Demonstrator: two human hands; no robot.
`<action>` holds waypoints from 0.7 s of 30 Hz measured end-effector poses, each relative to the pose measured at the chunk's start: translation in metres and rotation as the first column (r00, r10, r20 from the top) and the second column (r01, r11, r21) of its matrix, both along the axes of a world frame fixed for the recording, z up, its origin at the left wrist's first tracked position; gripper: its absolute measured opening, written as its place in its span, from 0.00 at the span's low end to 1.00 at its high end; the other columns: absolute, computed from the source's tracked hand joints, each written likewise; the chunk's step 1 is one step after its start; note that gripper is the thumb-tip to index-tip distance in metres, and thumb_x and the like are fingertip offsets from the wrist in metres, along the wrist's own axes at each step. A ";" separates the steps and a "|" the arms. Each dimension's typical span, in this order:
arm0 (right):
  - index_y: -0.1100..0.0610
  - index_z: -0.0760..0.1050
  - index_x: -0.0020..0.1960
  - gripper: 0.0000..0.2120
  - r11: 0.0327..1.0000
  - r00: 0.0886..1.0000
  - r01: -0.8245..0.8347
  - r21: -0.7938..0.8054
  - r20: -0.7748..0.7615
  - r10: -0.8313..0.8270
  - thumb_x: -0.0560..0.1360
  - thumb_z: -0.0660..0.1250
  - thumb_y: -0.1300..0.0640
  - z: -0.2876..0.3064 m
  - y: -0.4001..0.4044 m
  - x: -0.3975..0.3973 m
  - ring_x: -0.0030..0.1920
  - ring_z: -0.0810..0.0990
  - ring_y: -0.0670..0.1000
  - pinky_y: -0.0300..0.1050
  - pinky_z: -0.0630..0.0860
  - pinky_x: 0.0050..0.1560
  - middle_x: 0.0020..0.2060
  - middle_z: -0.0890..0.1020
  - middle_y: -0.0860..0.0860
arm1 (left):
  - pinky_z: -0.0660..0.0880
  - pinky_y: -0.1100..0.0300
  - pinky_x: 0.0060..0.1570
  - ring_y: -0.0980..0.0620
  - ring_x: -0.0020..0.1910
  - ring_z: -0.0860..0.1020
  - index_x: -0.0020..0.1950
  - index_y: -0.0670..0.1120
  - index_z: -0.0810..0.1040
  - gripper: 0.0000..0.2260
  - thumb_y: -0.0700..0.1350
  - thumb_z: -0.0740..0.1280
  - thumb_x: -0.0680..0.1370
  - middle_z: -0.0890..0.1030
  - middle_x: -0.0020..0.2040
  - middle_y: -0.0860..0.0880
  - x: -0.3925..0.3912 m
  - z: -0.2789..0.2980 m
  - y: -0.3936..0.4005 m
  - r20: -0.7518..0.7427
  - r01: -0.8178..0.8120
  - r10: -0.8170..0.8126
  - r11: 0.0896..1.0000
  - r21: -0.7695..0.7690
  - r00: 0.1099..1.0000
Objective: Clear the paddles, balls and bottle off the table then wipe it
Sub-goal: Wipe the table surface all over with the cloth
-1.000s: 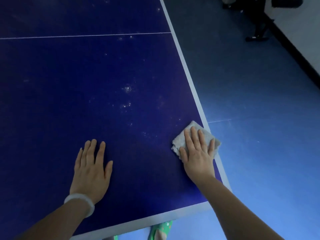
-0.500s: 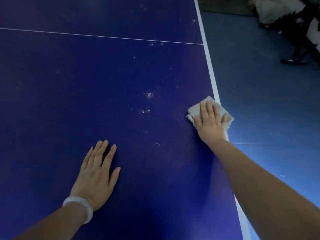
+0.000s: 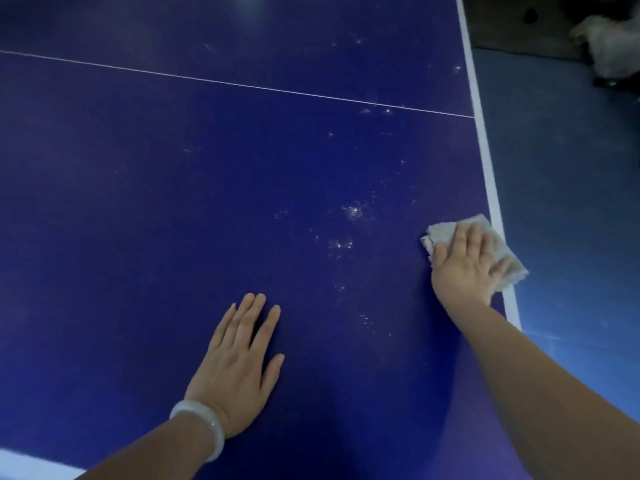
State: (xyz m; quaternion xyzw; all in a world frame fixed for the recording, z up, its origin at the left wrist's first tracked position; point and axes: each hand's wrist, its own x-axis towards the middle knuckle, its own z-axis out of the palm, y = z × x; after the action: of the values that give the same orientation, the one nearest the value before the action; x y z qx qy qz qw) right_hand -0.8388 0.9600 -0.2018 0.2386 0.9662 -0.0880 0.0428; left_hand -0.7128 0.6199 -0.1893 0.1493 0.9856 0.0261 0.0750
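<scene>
Nearest, at 6 o'clock, left hand [image 3: 239, 368] lies flat on the table [image 3: 138, 202], fingers straight and a bit spread, palm down, holding nothing; looks like a brace. White bangle [image 3: 204, 426] on that wrist. White end line [image 3: 31, 462] shows at 7 o'clock, bottom corner. At 3 o'clock, right hand [image 3: 465, 268] presses flat on the cloth [image 3: 446, 233], fingers straight and close together on top of it, not curled round it. Cloth is a folded grey rag, sitting on the table's right edge, over the white side line [image 3: 485, 161], one corner hanging past the edge over the floor [image 3: 571, 237]. Between the hands and slightly further, about centre to 2 o'clock, pale specks [image 3: 353, 212] scattered on the blue top, thickest patch just left of the cloth, thinner ones trailing up toward the thin white centre line [image 3: 242, 85] at 12 o'clock. Far at 1–2 o'clock, dark blurry stuff on the floor, can't tell what. No paddles, balls or bottle in view on the table, so clearing looks done as far as visible; step in hand is the wipe, along the right edge. Next move likely calls for sliding the cloth leftward, toward 9 o'clock, across the speck patches with flat even pressure, keeping the rag from slipping off the edge.
</scene>
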 end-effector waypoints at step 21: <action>0.50 0.40 0.80 0.29 0.973 0.968 -0.232 0.013 0.103 0.230 0.83 0.44 0.43 0.004 -0.127 -0.070 0.78 0.39 0.59 0.72 0.40 0.72 0.79 0.41 0.55 | 0.56 0.46 0.76 0.47 0.79 0.52 0.79 0.47 0.57 0.28 0.58 0.50 0.82 0.57 0.79 0.44 0.000 -0.011 -0.006 0.012 -0.005 0.005 0.999 0.042 1.000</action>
State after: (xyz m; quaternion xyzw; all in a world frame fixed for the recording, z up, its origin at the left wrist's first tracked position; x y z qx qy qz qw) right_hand -0.9084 0.8330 -0.1976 0.1292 0.9850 -0.0585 0.0984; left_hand -0.7131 0.6142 -0.2003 0.1483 0.9847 0.0481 0.0775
